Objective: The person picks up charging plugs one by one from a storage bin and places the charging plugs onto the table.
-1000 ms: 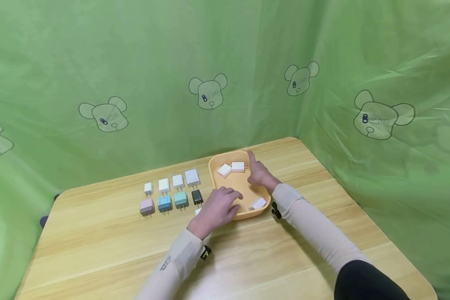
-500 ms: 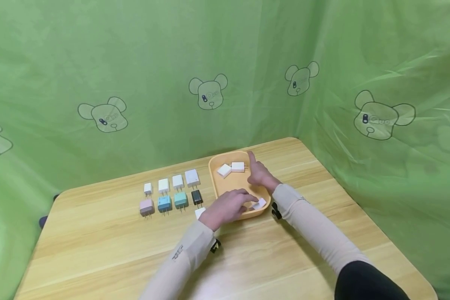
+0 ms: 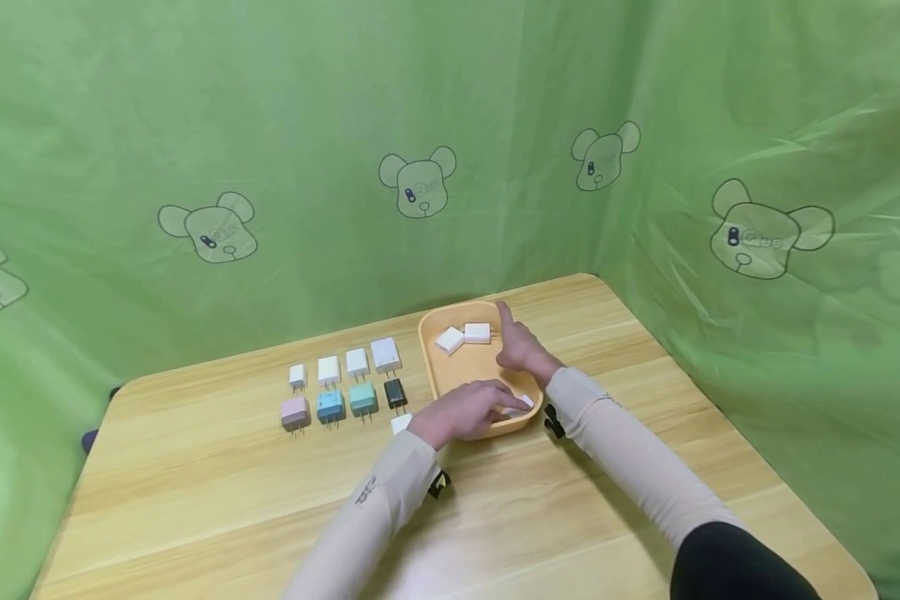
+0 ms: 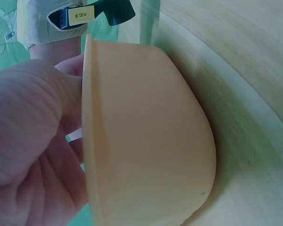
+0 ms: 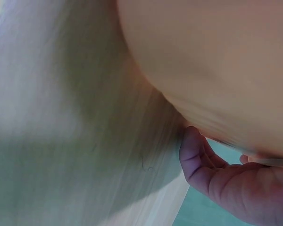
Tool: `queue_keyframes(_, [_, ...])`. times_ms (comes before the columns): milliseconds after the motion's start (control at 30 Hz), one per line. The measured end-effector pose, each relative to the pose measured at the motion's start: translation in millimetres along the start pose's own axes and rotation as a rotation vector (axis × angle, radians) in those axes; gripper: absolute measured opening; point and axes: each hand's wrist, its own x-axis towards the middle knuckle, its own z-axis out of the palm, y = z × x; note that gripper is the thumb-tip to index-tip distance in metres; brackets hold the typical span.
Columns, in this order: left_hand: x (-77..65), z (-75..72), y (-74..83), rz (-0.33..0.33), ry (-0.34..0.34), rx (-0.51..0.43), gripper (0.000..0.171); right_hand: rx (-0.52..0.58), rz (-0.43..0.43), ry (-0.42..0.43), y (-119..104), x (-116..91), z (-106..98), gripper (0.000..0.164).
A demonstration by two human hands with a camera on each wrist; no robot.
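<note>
A shallow orange tray (image 3: 457, 377) sits on the wooden table, holding several white charger plugs. My right hand (image 3: 523, 346) grips its right rim; in the right wrist view curled fingers (image 5: 193, 150) lie against the outside wall. My left hand (image 3: 474, 408) reaches over the near rim, its fingers on a white charger plug (image 3: 526, 401) in the near right corner. That plug is mostly covered, and whether it is pinched does not show. Two more white plugs, a left one (image 3: 450, 340) and a right one (image 3: 477, 333), lie at the tray's far end.
Left of the tray, plugs stand in rows: white ones such as the largest (image 3: 385, 355) behind, then pink (image 3: 295, 413), blue (image 3: 331, 406), teal (image 3: 363, 399) and black (image 3: 395, 393) ones. Another white plug (image 3: 400, 423) is partly behind my left hand. Green curtains (image 3: 307, 167) hang beyond the table.
My left hand has moved right across the tray's near end, and its fingers now cover most of the white plug in that corner. The right hand keeps its grip on the rim.
</note>
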Motion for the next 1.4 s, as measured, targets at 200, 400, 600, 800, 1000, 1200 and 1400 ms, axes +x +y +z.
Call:
queue_keyframes(200, [6.4,4.7,-3.8,0.025,-0.025,-0.07,0.042,0.012,0.005,-0.006,2,2,1,0.112])
queue_keyframes(400, [7.3,5.4,-4.5,-0.02,-0.04,-0.111,0.042,0.009,-0.01,-0.002,-1,1,0,0.111])
queue_keyframes(600, [7.5,6.0,-5.8,-0.077,-0.024,-0.126,0.036,0.022,0.006,-0.004,0,1,0,0.111])
queue_keyframes(800, [8.4,6.3,-6.2,-0.123,0.029,-0.104,0.03,0.027,-0.001,0.011,2,1,0,0.112])
queue_keyframes(1000, [8.5,7.1,-4.6,-0.16,0.066,-0.083,0.024,0.004,-0.009,0.01,4,2,2,0.11])
queue_keyframes(1200, [12.3,10.9,-5.6,-0.206,0.098,-0.067,0.021,0.019,-0.004,0.016,4,2,4,0.11])
queue_keyframes(1400, [14.2,10.4,-4.5,-0.228,0.081,-0.104,0.022,0.034,-0.005,0.007,3,1,4,0.111])
